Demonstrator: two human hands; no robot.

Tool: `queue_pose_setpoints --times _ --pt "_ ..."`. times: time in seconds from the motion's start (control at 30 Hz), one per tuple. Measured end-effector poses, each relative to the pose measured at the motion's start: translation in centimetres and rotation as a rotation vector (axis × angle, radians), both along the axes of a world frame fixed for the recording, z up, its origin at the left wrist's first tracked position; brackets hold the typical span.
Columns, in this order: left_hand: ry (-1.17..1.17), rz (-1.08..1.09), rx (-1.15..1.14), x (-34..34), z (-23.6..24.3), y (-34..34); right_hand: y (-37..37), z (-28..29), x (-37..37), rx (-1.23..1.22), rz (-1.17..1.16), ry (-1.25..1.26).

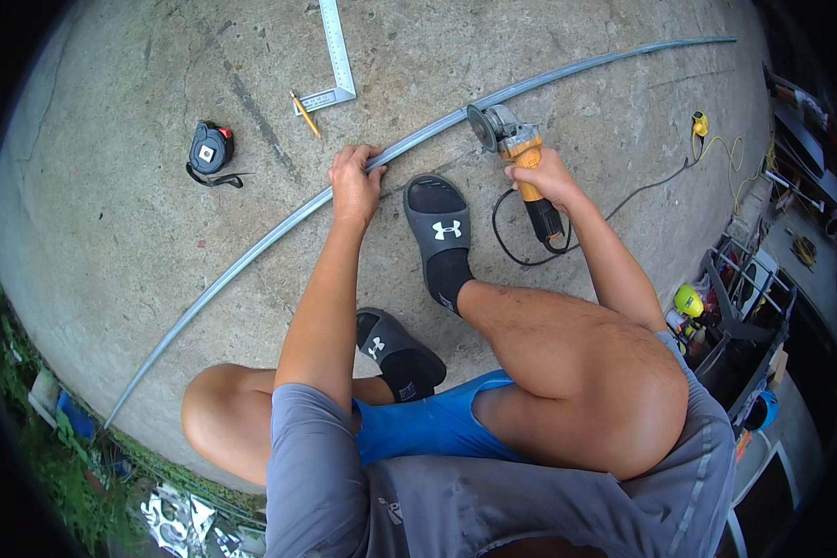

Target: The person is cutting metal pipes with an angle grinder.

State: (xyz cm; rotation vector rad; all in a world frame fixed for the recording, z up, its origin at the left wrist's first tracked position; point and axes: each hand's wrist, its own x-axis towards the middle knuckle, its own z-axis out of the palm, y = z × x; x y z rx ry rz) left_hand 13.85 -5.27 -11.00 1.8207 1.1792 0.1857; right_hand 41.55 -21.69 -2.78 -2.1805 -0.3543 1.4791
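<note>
A long grey metal bar (423, 139) is being held by the left hand (353, 186), whose fingers are being kept narrow around it. The bar is running diagonally over the concrete floor (158, 214), from the lower left to the upper right, ahead of the feet. An orange and black angle grinder (523, 151) is being gripped by its body in the right hand (544, 179), with the fingers being wrapped around it. Its disc (481, 128) is being held right at the bar's near edge; whether contact is being made cannot be told. A dark cord (527, 264) is looping below the grinder.

Beyond the bar, a pencil (304, 113) is lying across the short arm of a metal square (339, 56). A black tape measure (211, 147) is resting farther left, its strap spreading beside it. Dark sandals (440, 219) are being worn over black socks on this side of the bar.
</note>
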Motion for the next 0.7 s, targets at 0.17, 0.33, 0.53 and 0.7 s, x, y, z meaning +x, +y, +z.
queue_pose_setpoints --times 0.17,0.33,0.53,0.7 --pt "0.005 0.007 -0.043 0.06 0.03 0.13 -0.02 0.00 0.09 -0.023 0.015 0.000" --pt "0.007 0.012 -0.061 0.09 -0.06 0.13 -0.11 -0.34 0.14 -0.032 0.018 -0.008" --pt "0.002 0.006 0.021 0.07 0.40 0.15 -0.10 -0.45 0.09 -0.039 0.032 -0.023" --pt "-0.012 0.012 0.025 0.04 0.23 0.14 0.02 -0.59 -0.03 -0.024 0.001 -0.002"
